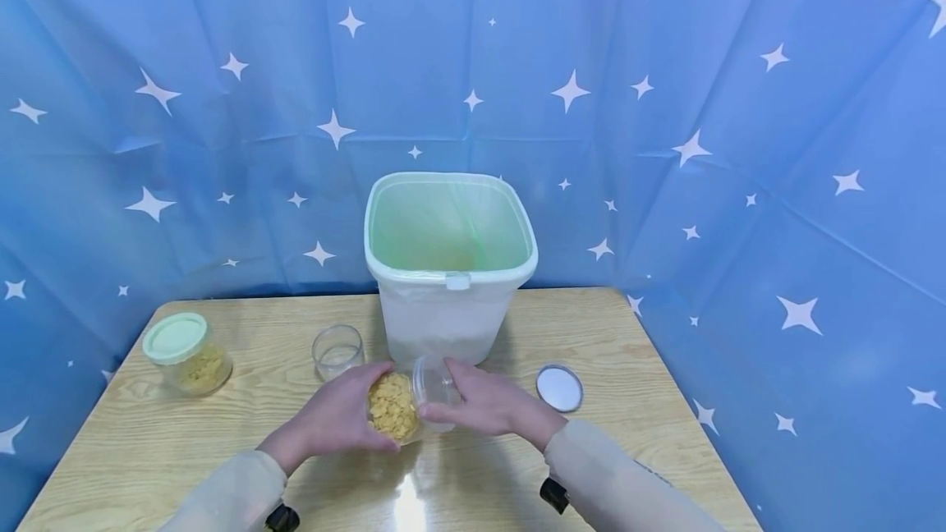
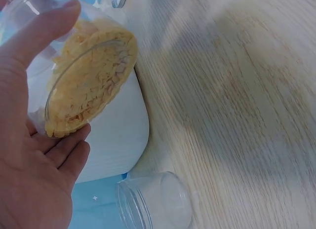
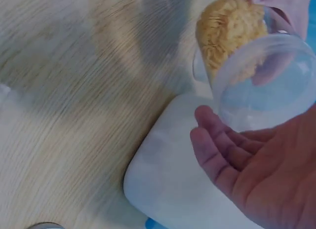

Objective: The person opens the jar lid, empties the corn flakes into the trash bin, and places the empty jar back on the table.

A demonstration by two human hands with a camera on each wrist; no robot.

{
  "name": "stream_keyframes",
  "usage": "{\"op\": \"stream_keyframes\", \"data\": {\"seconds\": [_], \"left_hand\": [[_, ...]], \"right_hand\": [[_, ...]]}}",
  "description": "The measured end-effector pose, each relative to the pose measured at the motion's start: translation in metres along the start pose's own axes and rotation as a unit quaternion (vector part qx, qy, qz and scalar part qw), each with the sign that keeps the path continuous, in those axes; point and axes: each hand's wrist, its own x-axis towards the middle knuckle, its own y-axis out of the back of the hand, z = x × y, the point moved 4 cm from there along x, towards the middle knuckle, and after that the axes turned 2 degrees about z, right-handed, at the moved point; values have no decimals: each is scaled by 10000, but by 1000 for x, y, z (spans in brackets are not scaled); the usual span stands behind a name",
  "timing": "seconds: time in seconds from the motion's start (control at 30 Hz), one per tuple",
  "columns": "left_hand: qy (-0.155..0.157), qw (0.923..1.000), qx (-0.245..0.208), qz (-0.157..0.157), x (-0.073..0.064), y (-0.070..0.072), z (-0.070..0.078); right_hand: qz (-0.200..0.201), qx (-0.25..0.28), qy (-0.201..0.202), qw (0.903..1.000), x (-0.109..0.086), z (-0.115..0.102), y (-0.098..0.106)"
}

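Observation:
My left hand [image 1: 346,410] grips a clear jar [image 2: 106,29] of yellow flakes [image 1: 393,407], tipped on its side with its base toward the left palm. My right hand [image 1: 484,401] holds a clear, cup-like plastic piece [image 1: 438,388] at the jar's mouth end, thumb on the near side and fingers on the far side. In the right wrist view, the round edge of this clear piece [image 3: 266,128] lies close beside the flakes. Whether the two touch is hard to tell. Both hands are above the table, in front of a white bin [image 1: 443,318].
An empty clear jar [image 1: 337,349] stands left of the bin. Farther left, a jar with a pale green lid [image 1: 176,338] contains yellow flakes. A round white disc with a dark rim [image 1: 559,388] lies right of the bin on the wooden table [image 1: 628,450]. A blue starred curtain hangs behind.

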Motion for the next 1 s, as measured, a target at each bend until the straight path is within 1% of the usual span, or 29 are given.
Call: {"op": "stream_keyframes", "data": {"seconds": [0.07, 0.13, 0.27, 0.37, 0.47, 0.53, 0.57, 0.63, 0.7, 0.8, 0.9, 1.0], "left_hand": [[-1, 10000, -23, -13, 0, 0, 0], [-20, 10000, -90, -20, -1, 0, -1], [-102, 9998, -140, -28, -1, 0, -1], [-121, 9998, -146, -24, -1, -1, -2], [-63, 9998, -157, -40, -1, -1, -3], [-31, 9999, -161, -53, -1, -1, -3], [-17, 9999, -160, -63, -2, -1, -4], [0, 9999, -151, -83, -2, -1, -4], [1, 9999, -126, -97, -2, -1, -3], [-1, 9999, -106, -112, -1, 0, -2], [7, 9999, -49, -108, 0, 0, -1], [-13, 9999, -51, -95, 0, 0, 0]], "right_hand": [[-18, 88, 91, 9999, 1, -1, -1], [-6, 99, 267, 9996, 2, -2, -2], [44, 16, 772, 9970, 3, -2, -2], [93, -169, 1011, 9947, 3, -1, -2], [76, -257, 1148, 9930, 3, 0, -2], [-19, -184, 1068, 9941, 2, 1, -2], [-73, -131, 959, 9953, 2, 2, -2], [-118, -80, 580, 9982, 0, 4, 0], [-78, -105, 118, 9998, -1, 7, 3], [3, -214, -444, 9988, -2, 9, 5], [-111, -172, -689, 9974, -1, 7, 4], [-300, -120, -787, 9964, 0, 3, 1]]}}
